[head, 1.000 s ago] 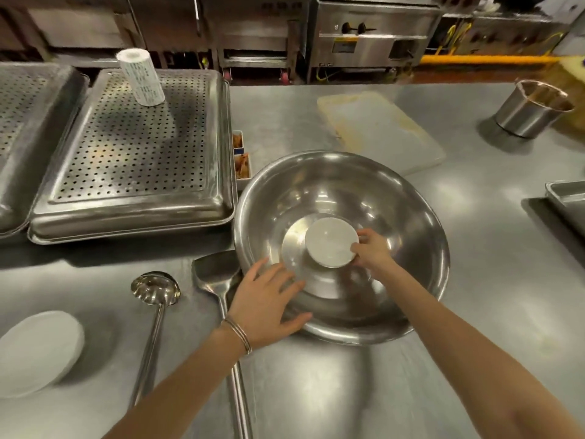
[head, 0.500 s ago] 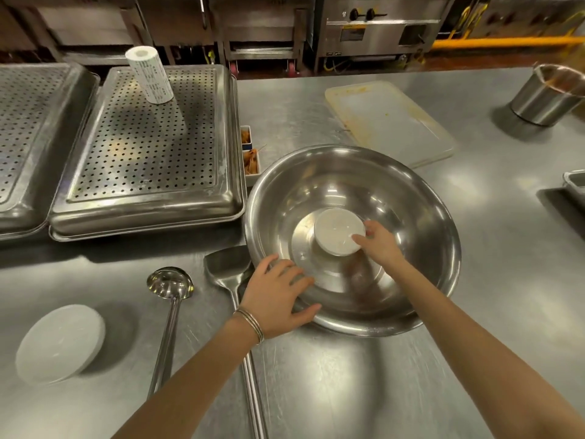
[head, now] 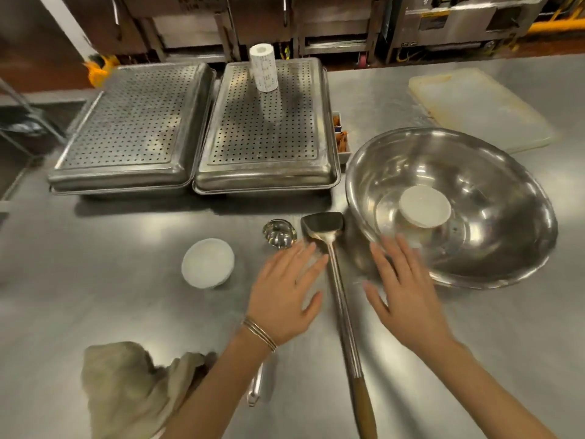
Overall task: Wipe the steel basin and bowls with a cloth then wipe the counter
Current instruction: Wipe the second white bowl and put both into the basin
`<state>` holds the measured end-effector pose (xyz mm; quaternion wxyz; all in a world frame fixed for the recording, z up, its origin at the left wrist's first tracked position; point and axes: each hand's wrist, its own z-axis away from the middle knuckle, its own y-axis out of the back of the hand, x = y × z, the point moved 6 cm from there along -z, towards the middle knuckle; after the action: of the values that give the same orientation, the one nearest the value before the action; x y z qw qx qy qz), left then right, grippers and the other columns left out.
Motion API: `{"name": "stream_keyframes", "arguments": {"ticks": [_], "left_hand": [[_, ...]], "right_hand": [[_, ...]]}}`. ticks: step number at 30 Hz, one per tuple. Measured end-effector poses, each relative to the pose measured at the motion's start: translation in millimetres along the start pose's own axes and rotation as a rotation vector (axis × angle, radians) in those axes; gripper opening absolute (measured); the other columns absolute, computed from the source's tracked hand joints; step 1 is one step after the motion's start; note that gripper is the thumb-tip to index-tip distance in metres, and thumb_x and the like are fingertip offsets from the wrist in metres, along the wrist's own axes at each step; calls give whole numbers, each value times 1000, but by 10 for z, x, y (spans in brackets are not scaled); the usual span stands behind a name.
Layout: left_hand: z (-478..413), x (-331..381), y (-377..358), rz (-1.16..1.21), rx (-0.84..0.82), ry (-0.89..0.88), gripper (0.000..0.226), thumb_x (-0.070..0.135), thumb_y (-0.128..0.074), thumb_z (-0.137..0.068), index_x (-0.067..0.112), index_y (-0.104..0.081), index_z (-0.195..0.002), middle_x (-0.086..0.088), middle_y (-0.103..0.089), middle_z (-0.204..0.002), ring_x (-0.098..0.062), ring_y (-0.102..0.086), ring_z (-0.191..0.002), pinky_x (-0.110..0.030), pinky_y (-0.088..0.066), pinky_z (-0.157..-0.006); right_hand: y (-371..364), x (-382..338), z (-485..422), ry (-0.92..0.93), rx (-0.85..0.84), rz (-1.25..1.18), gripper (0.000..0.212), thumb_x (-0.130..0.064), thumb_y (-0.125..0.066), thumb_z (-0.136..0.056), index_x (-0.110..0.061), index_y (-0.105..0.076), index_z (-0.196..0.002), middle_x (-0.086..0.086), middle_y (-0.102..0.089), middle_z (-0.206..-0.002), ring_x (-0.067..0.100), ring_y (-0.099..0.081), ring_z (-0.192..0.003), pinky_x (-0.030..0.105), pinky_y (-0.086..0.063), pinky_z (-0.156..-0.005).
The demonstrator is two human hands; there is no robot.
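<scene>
left hand and right hand spread over the steel table, each grip open and empty. round steel basin, right, holds a white bowl; crumpled beige cloth lies lower left.

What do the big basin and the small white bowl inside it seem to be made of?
The basin looks like polished stainless steel: it shows mirror-like reflections. The small white bowl looks matte, perhaps ceramic or melamine; I cannot tell which.
</scene>
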<state>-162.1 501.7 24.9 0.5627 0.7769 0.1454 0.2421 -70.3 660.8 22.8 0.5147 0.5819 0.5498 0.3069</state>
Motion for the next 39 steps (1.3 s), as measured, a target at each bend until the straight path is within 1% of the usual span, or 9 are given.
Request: {"name": "stream_keyframes", "arguments": {"ticks": [4, 11, 18, 23, 27, 29, 31, 34, 39], "left_hand": [[845, -448, 97, 5, -48, 105, 55, 39, -47, -85, 25, -42, -138, -5, -42, -144, -25, -39, -132, -44, -33, -105], [2157, -1521, 142, -30, -208, 161, 55, 44, -41, -86, 28, -40, -138, -4, -43, -143, -26, -44, -129, -44, -29, -103], [2701, -2406, 438, 2, -235, 85, 56, 44, -40, -83, 26, -38, -136, -4, -51, -136, -26, -48, -124, -42, -28, -102], [2782, -2704, 244, 19, -346, 114, 55, 47, -39, -81, 26, -49, -132, -2, -52, -136, -25, -48, -124, -43, -30, -103], [2783, -2684, 24, 76, -387, 128, 47, 49, -27, -91, 29, -43, -131, 1, -54, -133, -22, -50, -123, -40, -34, -102], [2832, -2618, -88, 129, -402, 159, 47, 52, -15, -96, 32, -37, -132, 3, -54, -133, -19, -50, -123, -36, -27, -101], [2905, -2616, -217, 151, -433, 195, 49, 53, -12, -96, 34, -35, -134, 5, -51, -137, -18, -47, -126, -34, -25, -103], [2948, -2647, -340, 136, -439, 228, 50, 54, -13, -96, 33, -38, -133, 6, -48, -139, -16, -42, -129, -34, -25, -104], [2902, -2630, -349, 114, -424, 221, 56, 53, -14, -96, 27, -54, -126, 3, -53, -135, -16, -43, -125, -36, -26, -103]], "right_hand": [[-347, -835, 348, 53, -83, -2, 57, -43, -23, -96, -10, -32, -142, 17, -29, -150, 34, -17, -141, 52, -17, -110], [-976, -2312, 792, 19, -195, -18, 58, -44, -14, -98, -11, -33, -142, 18, -35, -147, 34, -20, -139, 48, -16, -110], [-1221, -3266, 814, -124, -178, -15, 55, -41, -23, -97, -9, -36, -140, 19, -38, -145, 37, -29, -137, 51, -33, -107], [-1409, -3182, 634, -184, -228, 19, 61, -44, -12, -99, -6, -42, -135, 20, -50, -134, 40, -42, -128, 47, -39, -102], [-1569, -2818, 246, -240, -225, 20, 48, -28, -43, -93, -1, -41, -133, 22, -57, -122, 42, -52, -114, 50, -50, -89], [-1635, -2667, 20, -285, -255, -29, 53, -22, -51, -94, 0, -35, -139, 22, -53, -126, 39, -48, -116, 47, -44, -97], [-1740, -2558, -180, -363, -291, -162, 56, -27, -44, -97, -2, -25, -144, 20, -52, -129, 37, -45, -118, 44, -37, -99], [-1919, -2464, -440, -538, -331, -427, 59, -35, -39, -98, -5, -20, -146, 16, -56, -124, 33, -53, -114, 40, -42, -94], [-2092, -2422, -595, -727, -258, -753, 61, -22, -51, -95, -7, -21, -145, 17, -54, -118, 28, -60, -90, 45, -53, -84]]}}
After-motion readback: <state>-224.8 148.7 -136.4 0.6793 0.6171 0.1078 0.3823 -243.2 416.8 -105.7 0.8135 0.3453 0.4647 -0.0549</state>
